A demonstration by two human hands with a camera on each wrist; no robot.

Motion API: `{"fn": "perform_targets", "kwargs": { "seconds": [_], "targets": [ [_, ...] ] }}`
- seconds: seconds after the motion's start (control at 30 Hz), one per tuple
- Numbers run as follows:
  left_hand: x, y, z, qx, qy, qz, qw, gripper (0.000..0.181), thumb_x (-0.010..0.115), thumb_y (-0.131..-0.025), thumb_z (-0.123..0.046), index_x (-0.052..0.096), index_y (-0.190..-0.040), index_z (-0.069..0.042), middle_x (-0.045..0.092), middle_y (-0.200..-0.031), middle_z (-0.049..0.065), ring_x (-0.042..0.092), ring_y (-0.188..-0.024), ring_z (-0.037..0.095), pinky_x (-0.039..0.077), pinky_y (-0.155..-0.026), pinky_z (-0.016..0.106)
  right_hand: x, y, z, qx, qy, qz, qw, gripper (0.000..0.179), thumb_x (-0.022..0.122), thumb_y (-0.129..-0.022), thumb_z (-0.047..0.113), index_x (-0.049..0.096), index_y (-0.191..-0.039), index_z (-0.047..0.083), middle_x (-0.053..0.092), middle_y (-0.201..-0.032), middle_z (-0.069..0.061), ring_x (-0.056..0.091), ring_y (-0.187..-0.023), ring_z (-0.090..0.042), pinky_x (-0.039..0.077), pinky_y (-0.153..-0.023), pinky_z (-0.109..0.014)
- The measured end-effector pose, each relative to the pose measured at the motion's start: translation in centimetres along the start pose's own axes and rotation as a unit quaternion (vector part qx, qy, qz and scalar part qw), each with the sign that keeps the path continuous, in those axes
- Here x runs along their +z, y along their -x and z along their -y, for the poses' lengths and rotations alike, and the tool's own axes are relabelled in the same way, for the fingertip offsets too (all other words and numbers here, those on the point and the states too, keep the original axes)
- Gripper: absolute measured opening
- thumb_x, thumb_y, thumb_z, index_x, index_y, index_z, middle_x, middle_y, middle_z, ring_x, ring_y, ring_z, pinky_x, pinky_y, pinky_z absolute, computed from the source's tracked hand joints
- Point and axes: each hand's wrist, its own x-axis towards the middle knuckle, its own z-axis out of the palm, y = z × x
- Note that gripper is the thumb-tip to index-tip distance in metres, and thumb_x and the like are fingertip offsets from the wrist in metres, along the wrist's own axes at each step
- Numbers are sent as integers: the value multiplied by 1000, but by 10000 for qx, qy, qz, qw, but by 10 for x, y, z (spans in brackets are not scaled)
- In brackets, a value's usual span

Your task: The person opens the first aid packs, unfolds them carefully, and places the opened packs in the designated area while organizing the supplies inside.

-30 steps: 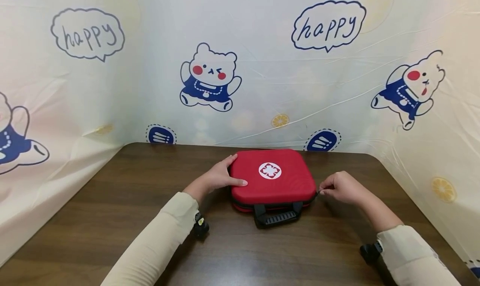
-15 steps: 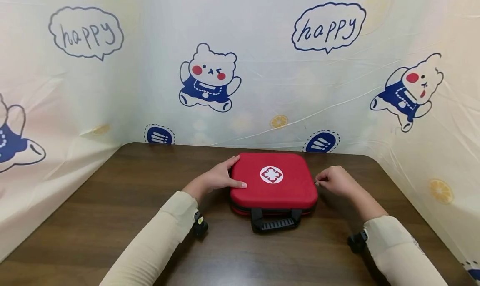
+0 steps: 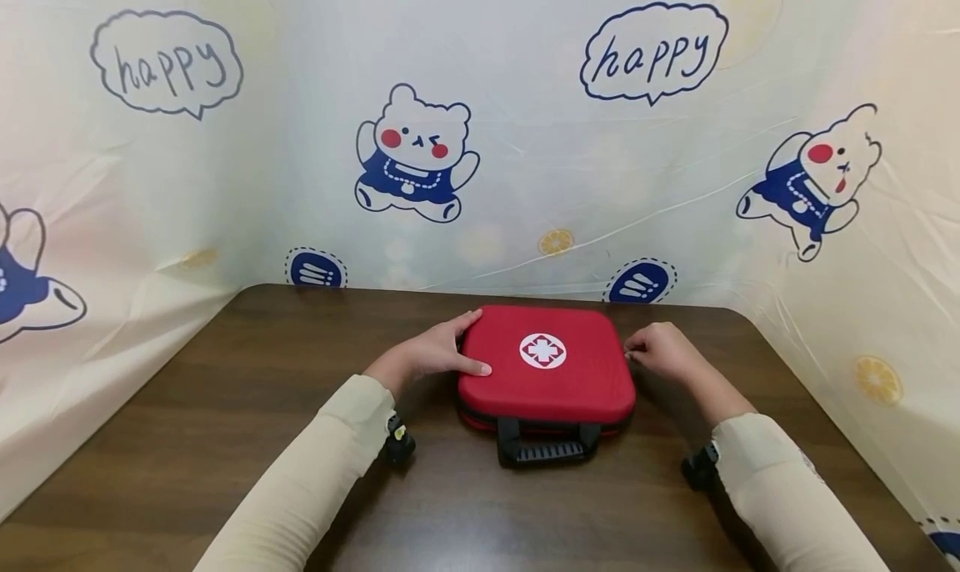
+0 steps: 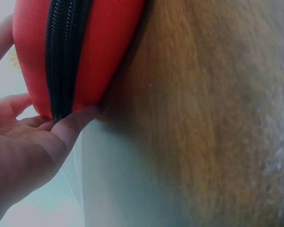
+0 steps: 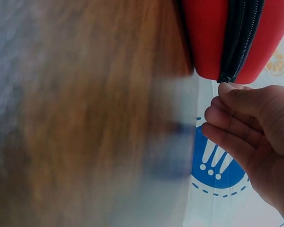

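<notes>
Right hand [image 3: 663, 351] has crept along the right edge of the red hard-shell first-aid case [image 3: 546, 363] toward its far corner, fingers curled, pinching at the black zipper [image 5: 236, 42] (pull itself not visible). Left hand [image 3: 435, 355] rests flat, fingers relaxed, on the case's left side. Best to keep that hold-down firm and follow the zip track. Case sits mid dark wood table [image 3: 225, 422]; bear-print plastic sheet [image 3: 417, 155] behind it.

Case [image 3: 547, 363] mid table [image 3: 225, 439], L hand [image 3: 431, 357] left side, R hand [image 3: 663, 351] right.
</notes>
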Motion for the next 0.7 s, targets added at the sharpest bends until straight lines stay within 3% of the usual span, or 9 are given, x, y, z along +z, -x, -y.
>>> {"fn": "perform_targets", "kwargs": {
  "seconds": [0.13, 0.37, 0.53, 0.7],
  "targets": [
    [-3, -1, 0, 19, -13, 10, 10000, 107, 83, -72, -24, 18, -157, -17, 28, -154, 11, 30, -137, 33, 51, -93, 44, -1, -5, -1, 55, 149, -75, 9998, 10, 72, -79, -3, 75, -76, 5, 70, -72, -2, 62, -65, -16, 55, -64, -39],
    [-2, -3, -1, 111, 91, 213, 9997, 107, 83, -72, -24, 19, -157, -20, 31, -153, 9, 32, -135, 30, 52, -92, 41, 1, -15, -7, 588, 249, -146, 9979, 8, 69, -82, -2, 76, -84, 0, 72, -79, -9, 65, -72, -24, 56, -71, -44],
    [0, -6, -3, 157, 339, 433, 9984, 104, 83, -73, -21, 20, -157, -20, 35, -149, 9, 36, -132, 29, 53, -90, 40, 6, -22, -11, 617, 112, -170, 9979, 11, 67, -83, 0, 77, -88, 0, 73, -82, -11, 67, -78, -28, 55, -75, -46],
    [3, -7, -3, 208, 208, 468, 9985, 100, 82, -76, -23, 22, -156, -18, 32, -152, 11, 34, -133, 30, 53, -90, 38, 10, -20, -17, 567, -3, -104, 9983, 14, 65, -83, 2, 77, -90, 0, 73, -83, -10, 66, -77, -27, 55, -74, -46]
  ]
}}
